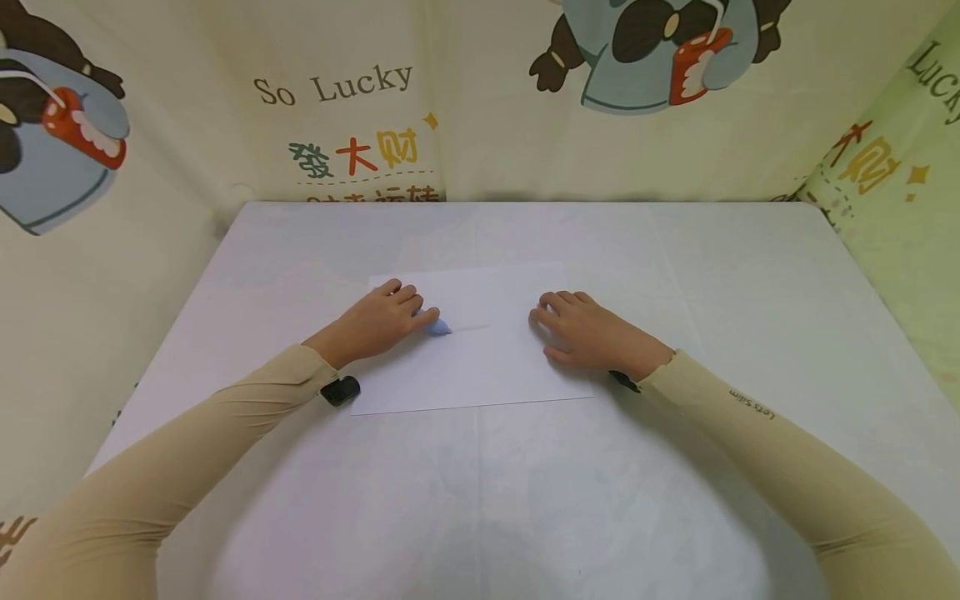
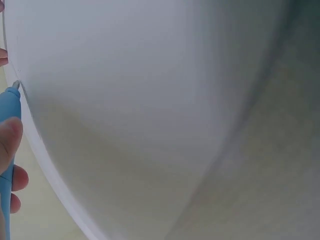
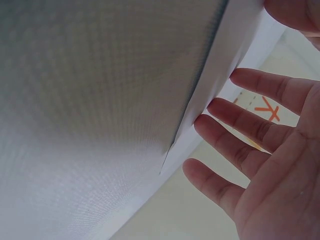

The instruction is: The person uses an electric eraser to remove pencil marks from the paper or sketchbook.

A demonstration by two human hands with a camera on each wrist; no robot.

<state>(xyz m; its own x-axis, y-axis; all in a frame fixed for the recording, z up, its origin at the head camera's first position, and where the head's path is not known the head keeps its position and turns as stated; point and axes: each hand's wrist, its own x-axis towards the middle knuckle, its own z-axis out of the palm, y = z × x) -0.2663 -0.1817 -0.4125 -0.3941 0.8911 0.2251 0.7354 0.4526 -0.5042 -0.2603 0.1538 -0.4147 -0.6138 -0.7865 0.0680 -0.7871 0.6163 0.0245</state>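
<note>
A sheet of white paper lies flat at the middle of the head view, on a pale desk that fills the lower half of the frame. The left hand sits on the left part of the sheet, its fingers curled round a light blue pen. The pen's tip points toward the centre of the frame and touches the paper, with a faint grey line running to the right of it. In the left wrist view the blue pen runs up the left edge of the frame, pinched between thumb and fingers, its grey tip against the paper.

The right hand rests palm down on the right part of the sheet, fingers straight and slightly spread, holding nothing. In the right wrist view its fingers spread at the right of the frame, next to the paper.

Behind the desk, across the top of the head view, hangs a cream cloth backdrop printed with cartoon figures and the words "So Lucky".
</note>
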